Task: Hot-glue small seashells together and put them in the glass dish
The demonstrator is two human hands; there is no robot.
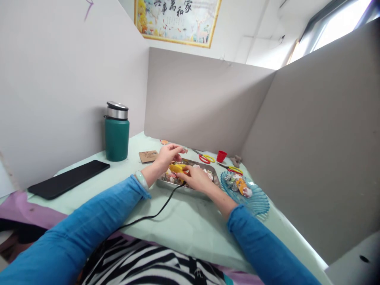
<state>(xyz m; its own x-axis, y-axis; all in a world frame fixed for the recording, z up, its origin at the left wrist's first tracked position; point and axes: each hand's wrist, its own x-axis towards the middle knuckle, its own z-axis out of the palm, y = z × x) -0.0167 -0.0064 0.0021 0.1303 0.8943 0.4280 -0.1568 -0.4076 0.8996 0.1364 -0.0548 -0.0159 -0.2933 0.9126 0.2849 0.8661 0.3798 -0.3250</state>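
My left hand (pixel 169 155) is raised over the far left part of a metal tray (pixel 216 180), its fingertips closed on a small decorative piece (pixel 185 151) too small to make out clearly. My right hand (pixel 196 177) is wrapped round a yellow hot glue gun (pixel 177 168) above the tray, just below the left hand. A black cord (pixel 162 210) runs from the glue gun toward my lap. Small white, pink and multicoloured pieces (pixel 208 173) lie in the tray, partly hidden by my hands.
A blue glass plate (pixel 261 202) with small ornaments stands right of the tray. Behind are red-and-yellow scissors (pixel 208 158), a second pair (pixel 234 170) and a red cup (pixel 221 156). A brown card (pixel 147 156), green bottle (pixel 116 138) and black phone (pixel 69 179) lie left. Grey panels (pixel 202 99) enclose the table.
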